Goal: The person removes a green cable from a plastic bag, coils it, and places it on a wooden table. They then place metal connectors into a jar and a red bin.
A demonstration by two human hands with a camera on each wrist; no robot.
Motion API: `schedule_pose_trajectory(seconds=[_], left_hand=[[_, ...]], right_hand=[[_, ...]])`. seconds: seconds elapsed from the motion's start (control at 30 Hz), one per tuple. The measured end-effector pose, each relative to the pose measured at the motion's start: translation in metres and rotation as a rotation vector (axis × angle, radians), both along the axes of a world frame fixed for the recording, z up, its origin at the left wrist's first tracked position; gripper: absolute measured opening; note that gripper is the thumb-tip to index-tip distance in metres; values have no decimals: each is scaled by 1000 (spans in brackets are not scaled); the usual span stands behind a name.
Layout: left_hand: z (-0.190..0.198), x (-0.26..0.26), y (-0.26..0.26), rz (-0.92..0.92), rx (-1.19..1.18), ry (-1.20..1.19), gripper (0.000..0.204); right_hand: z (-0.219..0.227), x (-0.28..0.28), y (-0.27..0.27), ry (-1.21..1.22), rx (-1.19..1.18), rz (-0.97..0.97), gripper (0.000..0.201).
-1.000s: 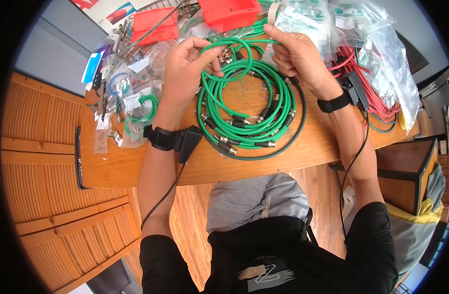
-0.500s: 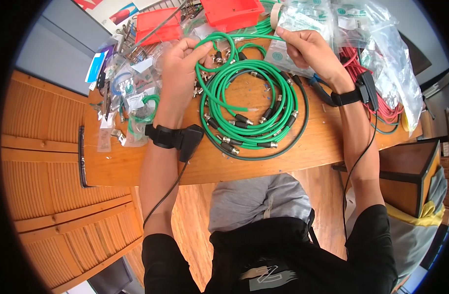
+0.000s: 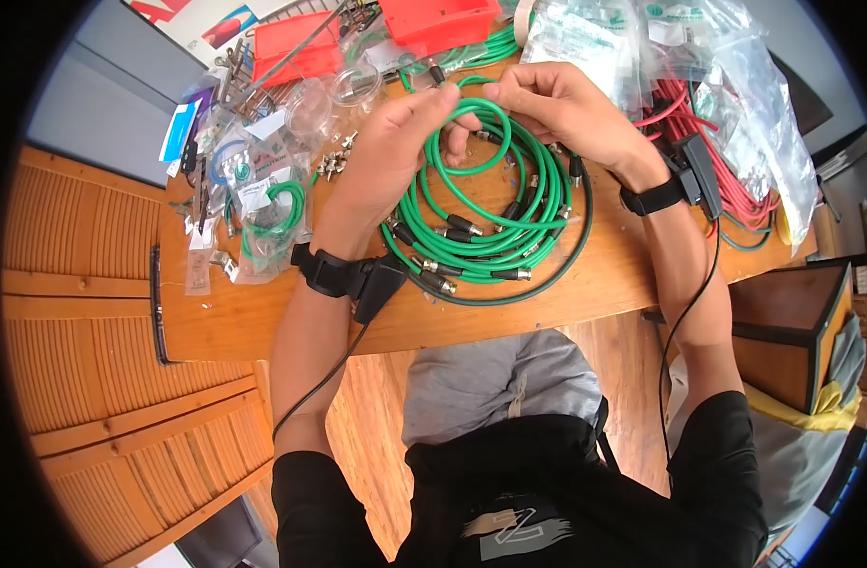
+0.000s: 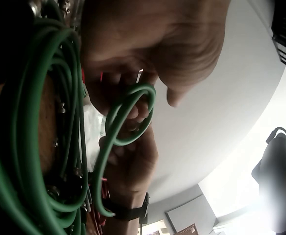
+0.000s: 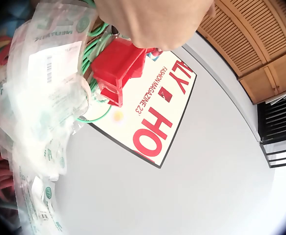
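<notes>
In the head view my left hand (image 3: 400, 137) pinches a small loop of green cable (image 3: 476, 173) between thumb and fingers. My right hand (image 3: 571, 109) is close beside it, thumb and forefinger pinching the same cable at the top of the loop. Below both hands lies a large coil of green cable (image 3: 462, 270) with several black-and-metal plugs on it. A black plug (image 3: 437, 73) shows just beyond the left thumb. From the left wrist, the held loop (image 4: 151, 98) hangs in front of the right hand (image 4: 133, 166). The right wrist view hides the right fingertips.
Red bins (image 3: 443, 24) stand at the back. Clear plastic bags (image 3: 585, 43) and red cable (image 3: 736, 189) are piled on the right. Bagged parts (image 3: 272, 189) and small metal connectors (image 3: 334, 161) lie on the left. The wooden table's front edge (image 3: 509, 328) is nearest the body.
The hands have come together: my left hand moved right with the cable loop, and my right hand moved left along the cable. The small metal connectors at left are now uncovered.
</notes>
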State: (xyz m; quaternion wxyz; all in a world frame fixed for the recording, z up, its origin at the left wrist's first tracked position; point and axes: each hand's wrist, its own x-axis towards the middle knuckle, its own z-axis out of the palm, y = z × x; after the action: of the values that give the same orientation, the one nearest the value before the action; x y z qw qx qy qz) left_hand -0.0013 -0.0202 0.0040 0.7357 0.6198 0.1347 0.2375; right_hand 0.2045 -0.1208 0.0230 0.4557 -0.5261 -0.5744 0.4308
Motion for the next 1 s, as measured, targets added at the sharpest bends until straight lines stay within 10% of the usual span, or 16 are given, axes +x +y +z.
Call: schedule_pose_trajectory(seconds=[0.5, 1.0], left_hand=[[6, 0, -1, 319, 62, 22, 29], [2, 8, -7, -97, -20, 100, 37]], right_hand=[[9, 2, -5, 85, 113, -212, 28], [-2, 4, 2, -93, 101, -100, 31]])
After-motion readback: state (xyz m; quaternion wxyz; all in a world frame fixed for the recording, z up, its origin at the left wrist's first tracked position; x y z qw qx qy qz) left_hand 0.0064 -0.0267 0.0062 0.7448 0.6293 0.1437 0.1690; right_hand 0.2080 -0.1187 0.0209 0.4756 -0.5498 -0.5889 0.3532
